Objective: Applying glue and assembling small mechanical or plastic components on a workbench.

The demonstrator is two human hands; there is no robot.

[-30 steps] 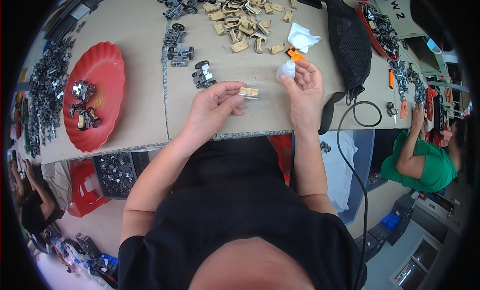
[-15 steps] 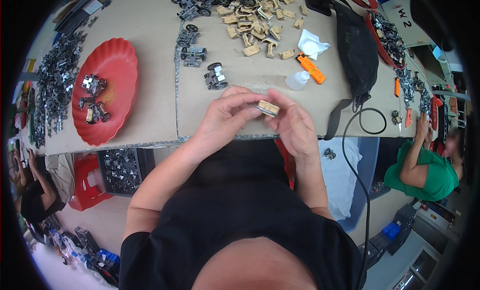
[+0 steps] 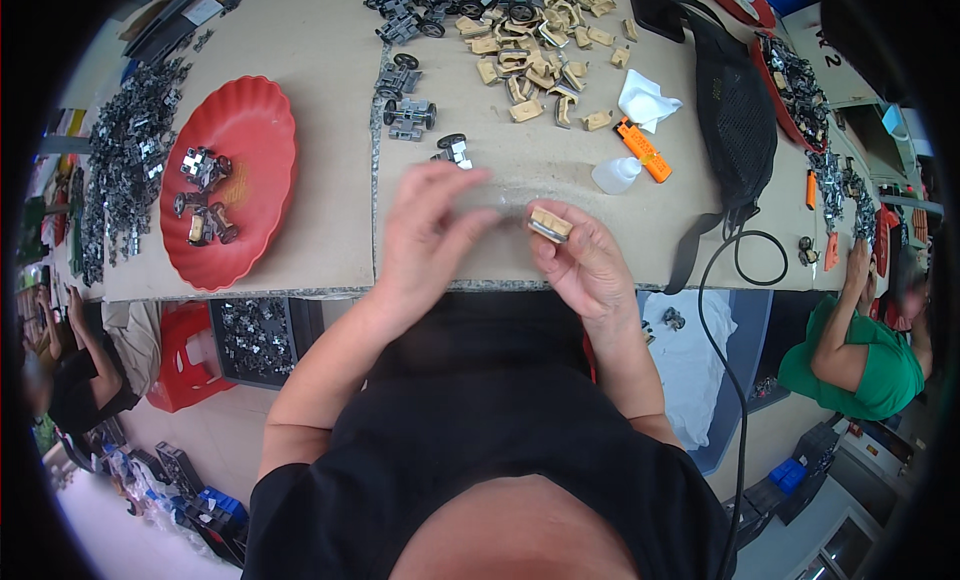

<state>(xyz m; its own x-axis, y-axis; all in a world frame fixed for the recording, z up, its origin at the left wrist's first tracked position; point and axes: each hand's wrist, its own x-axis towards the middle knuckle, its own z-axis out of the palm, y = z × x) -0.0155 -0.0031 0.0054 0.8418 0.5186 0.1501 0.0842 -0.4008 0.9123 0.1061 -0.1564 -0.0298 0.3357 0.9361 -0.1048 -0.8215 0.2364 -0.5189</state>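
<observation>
The right hand [image 3: 592, 272] pinches a tan part [image 3: 549, 225], white bottle [image 3: 617, 176] at its two o'clock, while the left hand [image 3: 420, 242], at nine o'clock, spreads loosely.

Assembly workshop: tan parts [image 3: 541, 77] heaped on worktable [image 3: 330, 180], co-worker [image 3: 850, 360] nearby (green shirt [image 3: 878, 380]).

I've got a decent lane up the counter [image 3: 335, 170] between the red dish [image 3: 268, 145] and the wheeled chassis [image 3: 409, 120]. Straight ahead the tan pile [image 3: 543, 64] blocks me, and white bottle [image 3: 616, 177], orange tool [image 3: 642, 150] plus black bag [image 3: 735, 115] crowd the right side.
</observation>
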